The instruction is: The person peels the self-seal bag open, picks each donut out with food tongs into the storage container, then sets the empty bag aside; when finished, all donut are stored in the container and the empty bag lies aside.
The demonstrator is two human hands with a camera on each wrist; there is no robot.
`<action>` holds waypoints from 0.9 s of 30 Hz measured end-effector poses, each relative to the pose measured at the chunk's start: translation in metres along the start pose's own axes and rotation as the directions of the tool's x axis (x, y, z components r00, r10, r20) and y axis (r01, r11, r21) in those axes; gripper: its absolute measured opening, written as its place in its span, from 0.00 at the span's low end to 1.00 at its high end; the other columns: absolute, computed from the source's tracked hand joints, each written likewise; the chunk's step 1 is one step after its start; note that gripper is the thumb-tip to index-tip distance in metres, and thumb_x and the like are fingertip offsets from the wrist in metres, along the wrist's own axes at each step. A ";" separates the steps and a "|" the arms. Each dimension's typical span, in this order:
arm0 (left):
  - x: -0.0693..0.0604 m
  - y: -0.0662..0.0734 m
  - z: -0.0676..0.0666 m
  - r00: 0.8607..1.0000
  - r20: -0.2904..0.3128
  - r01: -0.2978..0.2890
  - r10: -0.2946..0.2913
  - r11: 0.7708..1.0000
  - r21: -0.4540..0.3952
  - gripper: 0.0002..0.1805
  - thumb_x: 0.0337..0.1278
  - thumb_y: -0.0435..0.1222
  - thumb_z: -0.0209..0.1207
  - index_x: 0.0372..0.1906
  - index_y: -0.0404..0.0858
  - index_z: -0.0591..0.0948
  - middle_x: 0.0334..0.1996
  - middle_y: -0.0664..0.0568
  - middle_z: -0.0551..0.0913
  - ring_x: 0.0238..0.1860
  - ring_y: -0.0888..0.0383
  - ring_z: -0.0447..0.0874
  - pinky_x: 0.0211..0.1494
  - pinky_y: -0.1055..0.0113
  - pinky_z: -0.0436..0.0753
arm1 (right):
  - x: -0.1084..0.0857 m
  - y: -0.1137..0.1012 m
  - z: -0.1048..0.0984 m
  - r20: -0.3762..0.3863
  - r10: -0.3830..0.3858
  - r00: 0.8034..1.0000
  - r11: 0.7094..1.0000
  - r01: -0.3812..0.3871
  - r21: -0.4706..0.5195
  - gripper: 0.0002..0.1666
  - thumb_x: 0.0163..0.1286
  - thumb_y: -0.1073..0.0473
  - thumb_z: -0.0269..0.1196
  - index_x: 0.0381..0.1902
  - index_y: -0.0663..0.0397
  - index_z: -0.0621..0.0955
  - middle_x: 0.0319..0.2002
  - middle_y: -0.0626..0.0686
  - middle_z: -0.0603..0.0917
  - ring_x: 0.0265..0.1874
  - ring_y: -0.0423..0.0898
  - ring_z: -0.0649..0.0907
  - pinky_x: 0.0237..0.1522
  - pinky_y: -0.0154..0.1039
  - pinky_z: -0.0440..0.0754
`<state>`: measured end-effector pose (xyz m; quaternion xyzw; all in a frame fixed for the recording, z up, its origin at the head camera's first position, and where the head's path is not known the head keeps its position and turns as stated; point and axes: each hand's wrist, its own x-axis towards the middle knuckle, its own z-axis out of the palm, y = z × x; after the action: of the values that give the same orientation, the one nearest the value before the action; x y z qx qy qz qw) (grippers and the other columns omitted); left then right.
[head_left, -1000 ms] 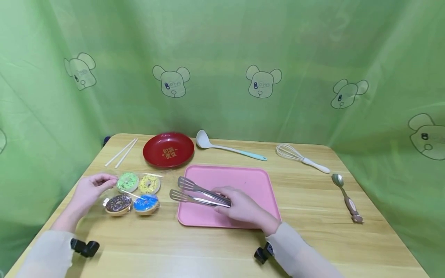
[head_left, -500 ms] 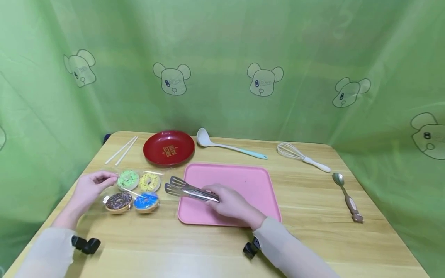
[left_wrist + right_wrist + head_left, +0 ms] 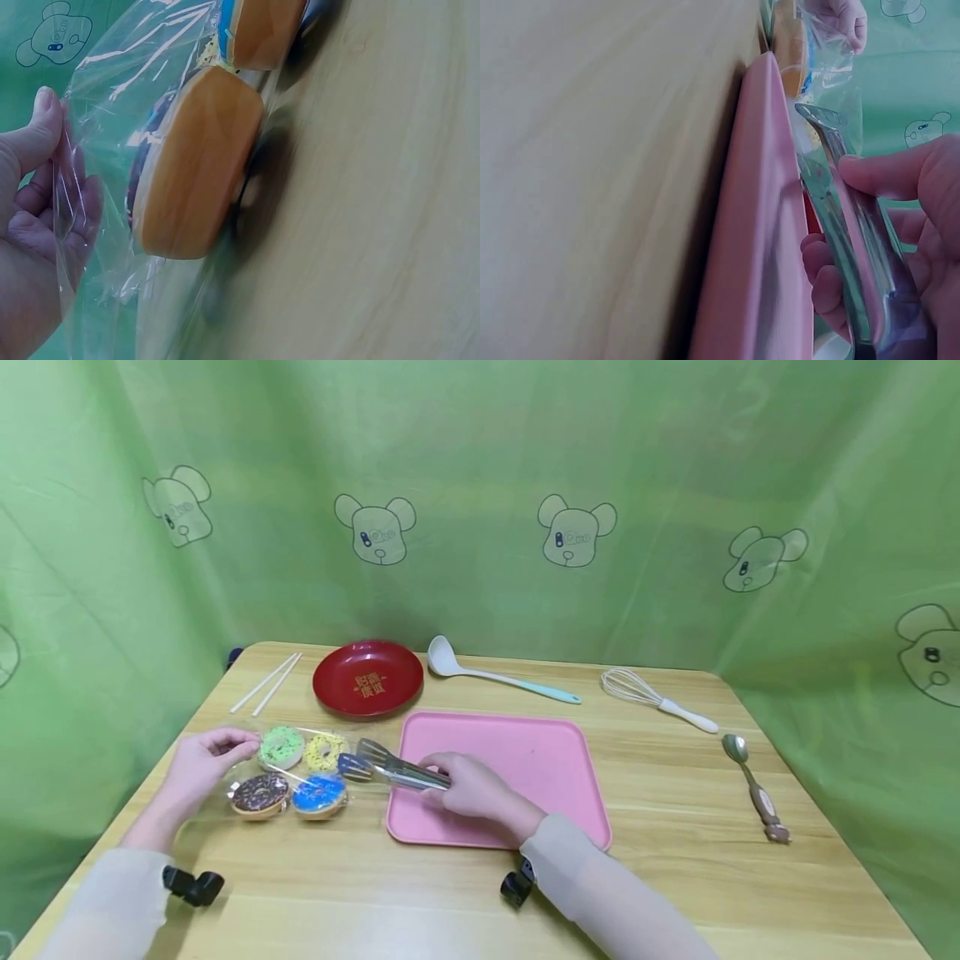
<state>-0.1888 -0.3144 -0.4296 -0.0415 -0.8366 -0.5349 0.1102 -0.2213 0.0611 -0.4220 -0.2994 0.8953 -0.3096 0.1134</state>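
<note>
Head view; tongs (image 3: 408, 773) in right hand (image 3: 472, 787)

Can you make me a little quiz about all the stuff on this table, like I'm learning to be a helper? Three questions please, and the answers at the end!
1. Pick one: what does the right hand hold?
A) a whisk
B) metal tongs
C) a spoon

2. True or false: in the head view, the ladle lies to the right of the red plate.

3. Count them: how many donuts lie in the clear wrapping by the left hand?

Key:
1: B
2: True
3: Four (one green, one yellow, one blue, one dark brown)
</note>
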 end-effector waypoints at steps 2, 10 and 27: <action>0.000 0.000 0.001 1.000 -0.002 -0.007 0.007 1.000 0.002 0.15 0.56 0.36 0.62 0.41 0.27 0.79 0.34 0.69 0.81 0.35 0.70 0.78 0.41 0.81 0.76 | 0.002 -0.001 0.001 0.013 0.018 1.000 0.999 -0.019 0.047 0.22 0.57 0.59 0.66 0.52 0.48 0.79 0.27 0.44 0.78 0.22 0.41 0.75 0.25 0.36 0.75; 0.001 -0.003 0.005 1.000 -0.014 -0.017 0.016 1.000 -0.013 0.11 0.57 0.34 0.61 0.40 0.29 0.80 0.32 0.69 0.82 0.35 0.70 0.78 0.40 0.80 0.76 | 0.009 -0.005 0.005 0.070 0.127 0.989 0.955 -0.141 0.261 0.20 0.57 0.57 0.66 0.49 0.49 0.79 0.22 0.52 0.78 0.15 0.43 0.74 0.16 0.34 0.71; -0.002 -0.001 0.004 0.998 -0.037 -0.044 0.042 0.998 -0.050 0.13 0.57 0.33 0.61 0.40 0.26 0.79 0.32 0.67 0.82 0.36 0.71 0.78 0.41 0.81 0.76 | 0.010 -0.015 0.003 0.229 0.188 0.955 0.824 -0.280 0.492 0.18 0.57 0.60 0.66 0.47 0.55 0.79 0.29 0.59 0.79 0.11 0.46 0.74 0.10 0.35 0.73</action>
<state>-0.1878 -0.3112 -0.4325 -0.0526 -0.8195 -0.5542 0.1357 -0.2215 0.0439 -0.4147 -0.1704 0.7954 -0.4964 0.3032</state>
